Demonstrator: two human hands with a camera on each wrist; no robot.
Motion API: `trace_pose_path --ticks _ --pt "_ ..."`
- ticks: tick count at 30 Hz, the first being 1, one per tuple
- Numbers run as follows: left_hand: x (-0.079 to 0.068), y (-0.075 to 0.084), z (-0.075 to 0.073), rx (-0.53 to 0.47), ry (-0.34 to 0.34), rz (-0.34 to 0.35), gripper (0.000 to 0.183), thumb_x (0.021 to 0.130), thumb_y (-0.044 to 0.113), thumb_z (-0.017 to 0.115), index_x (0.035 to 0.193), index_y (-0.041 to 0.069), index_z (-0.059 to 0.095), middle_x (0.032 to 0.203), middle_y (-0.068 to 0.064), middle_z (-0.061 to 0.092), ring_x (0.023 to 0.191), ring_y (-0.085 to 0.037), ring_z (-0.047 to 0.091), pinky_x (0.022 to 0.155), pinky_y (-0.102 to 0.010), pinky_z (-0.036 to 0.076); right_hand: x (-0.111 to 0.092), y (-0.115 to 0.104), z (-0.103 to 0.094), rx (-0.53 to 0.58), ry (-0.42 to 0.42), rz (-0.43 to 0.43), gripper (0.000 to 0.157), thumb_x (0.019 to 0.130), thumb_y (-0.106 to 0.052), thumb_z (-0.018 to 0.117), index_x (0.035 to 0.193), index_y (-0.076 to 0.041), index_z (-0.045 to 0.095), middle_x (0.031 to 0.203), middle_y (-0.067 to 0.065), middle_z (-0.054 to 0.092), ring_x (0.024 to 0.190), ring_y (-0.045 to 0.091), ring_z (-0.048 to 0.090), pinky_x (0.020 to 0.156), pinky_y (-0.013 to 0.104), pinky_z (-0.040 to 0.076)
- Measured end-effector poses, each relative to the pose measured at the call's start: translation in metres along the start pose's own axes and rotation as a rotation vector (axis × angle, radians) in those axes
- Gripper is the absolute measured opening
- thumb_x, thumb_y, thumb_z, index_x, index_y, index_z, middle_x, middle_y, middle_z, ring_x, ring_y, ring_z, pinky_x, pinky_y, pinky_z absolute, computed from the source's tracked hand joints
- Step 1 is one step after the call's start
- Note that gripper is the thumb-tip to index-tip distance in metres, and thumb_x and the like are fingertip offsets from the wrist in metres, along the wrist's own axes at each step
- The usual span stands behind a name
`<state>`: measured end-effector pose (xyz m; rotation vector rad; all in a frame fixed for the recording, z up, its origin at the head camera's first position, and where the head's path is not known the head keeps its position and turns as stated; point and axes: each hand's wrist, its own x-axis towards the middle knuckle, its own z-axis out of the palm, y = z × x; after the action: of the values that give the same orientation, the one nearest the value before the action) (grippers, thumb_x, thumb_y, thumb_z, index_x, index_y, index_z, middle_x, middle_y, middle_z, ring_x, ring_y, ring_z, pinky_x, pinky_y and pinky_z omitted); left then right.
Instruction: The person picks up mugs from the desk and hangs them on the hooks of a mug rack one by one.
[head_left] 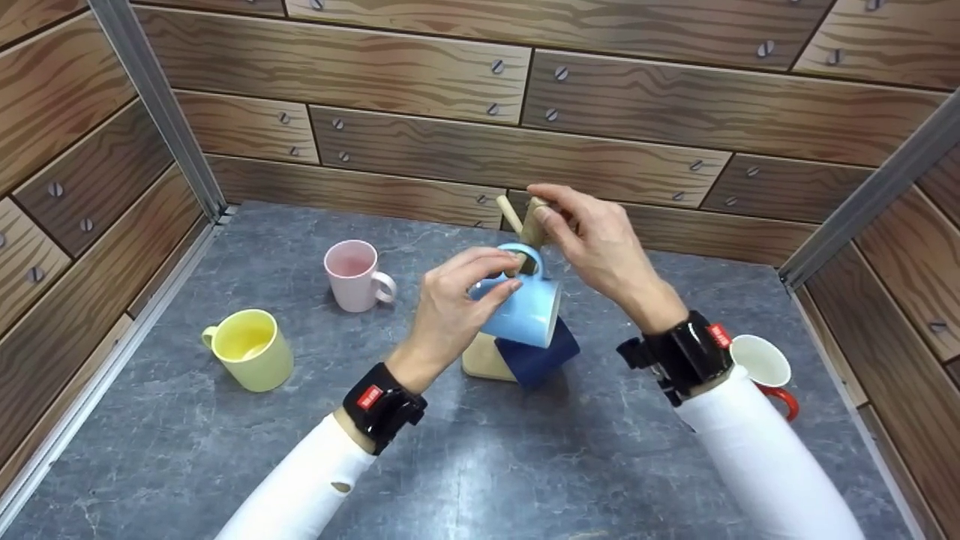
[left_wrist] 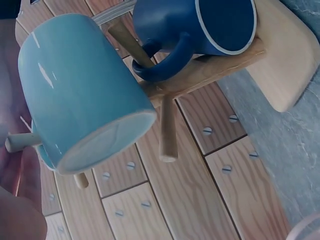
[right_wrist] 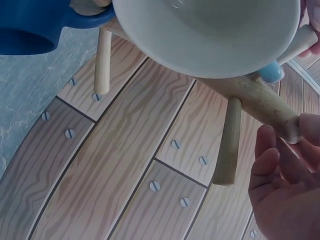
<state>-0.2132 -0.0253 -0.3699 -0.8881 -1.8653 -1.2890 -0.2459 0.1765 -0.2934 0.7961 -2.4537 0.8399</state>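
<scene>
A wooden mug tree (head_left: 534,225) stands at the middle of the table, its pale base (head_left: 486,360) partly covered by mugs. A light blue mug (head_left: 521,311) hangs tilted on an upper peg, which passes through its handle. My left hand (head_left: 454,304) pinches the tip of that peg (left_wrist: 22,142) between thumb and fingers, beside the mug. My right hand (head_left: 600,236) holds the top of the post (right_wrist: 280,122) with thumb and fingertips. Below hangs a dark blue mug (left_wrist: 170,25), its handle over a lower peg (left_wrist: 130,44).
A pink mug (head_left: 354,289) and a yellow mug (head_left: 259,360) stand upright on the left. At the right, a white mug (head_left: 760,361) with a red handle is partly hidden by my right forearm. Wood-patterned walls (head_left: 420,142) enclose the grey table (head_left: 337,465).
</scene>
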Motion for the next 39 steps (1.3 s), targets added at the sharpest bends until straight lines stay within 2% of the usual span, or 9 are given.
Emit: trace_pose_path --ticks 8,13,21,28,32,39 --pt "0.006 0.003 0.007 0.007 0.017 -0.014 0.014 0.089 0.004 0.08 0.101 0.0 0.078 0.101 -0.008 0.077 0.099 -0.02 0.073 0.091 -0.024 0.057 -0.003 0.003 -0.004 -0.054 0.059 -0.009 0.028 0.103 -0.015 0.065 0.129 -0.007 0.07 0.101 0.01 0.076 0.081 0.022 0.069 0.073 0.04 0.055" --pt "0.007 0.001 0.008 0.011 0.027 -0.047 0.013 0.09 0.006 0.079 0.103 0.001 0.079 0.102 -0.009 0.077 0.099 -0.02 0.074 0.088 -0.022 0.058 -0.006 0.005 -0.008 -0.065 0.087 -0.011 0.027 0.102 -0.016 0.067 0.126 -0.005 0.071 0.098 0.011 0.076 0.079 0.022 0.07 0.071 0.038 0.056" --pt "0.008 -0.01 0.005 0.001 0.066 -0.137 0.013 0.088 0.003 0.081 0.1 0.0 0.08 0.101 -0.009 0.077 0.092 -0.019 0.075 0.082 -0.02 0.059 -0.012 0.003 -0.011 -0.115 0.118 -0.023 0.026 0.098 -0.018 0.073 0.118 -0.001 0.072 0.092 0.01 0.073 0.073 0.019 0.065 0.065 0.033 0.051" --pt "0.015 -0.023 0.0 0.05 0.065 -0.192 0.013 0.089 0.001 0.079 0.102 0.001 0.081 0.102 -0.01 0.078 0.095 -0.022 0.076 0.085 -0.02 0.058 -0.014 -0.005 -0.01 -0.138 0.139 -0.07 0.026 0.094 -0.025 0.078 0.103 -0.002 0.072 0.086 0.008 0.069 0.068 0.017 0.062 0.061 0.03 0.05" --pt "0.018 -0.027 -0.002 0.076 0.069 -0.207 0.013 0.088 0.003 0.08 0.102 0.002 0.081 0.102 -0.009 0.079 0.095 -0.023 0.076 0.087 -0.021 0.058 -0.013 -0.011 -0.009 -0.161 0.138 -0.093 0.029 0.096 -0.032 0.075 0.1 -0.003 0.07 0.085 0.009 0.067 0.069 0.019 0.062 0.061 0.032 0.049" --pt "0.019 -0.026 -0.001 0.063 0.061 -0.219 0.014 0.089 0.003 0.08 0.102 0.005 0.081 0.103 -0.009 0.079 0.096 -0.022 0.076 0.087 -0.021 0.058 -0.013 -0.012 -0.012 -0.17 0.138 -0.065 0.031 0.097 -0.032 0.075 0.101 -0.002 0.07 0.085 0.01 0.068 0.07 0.019 0.063 0.063 0.034 0.051"
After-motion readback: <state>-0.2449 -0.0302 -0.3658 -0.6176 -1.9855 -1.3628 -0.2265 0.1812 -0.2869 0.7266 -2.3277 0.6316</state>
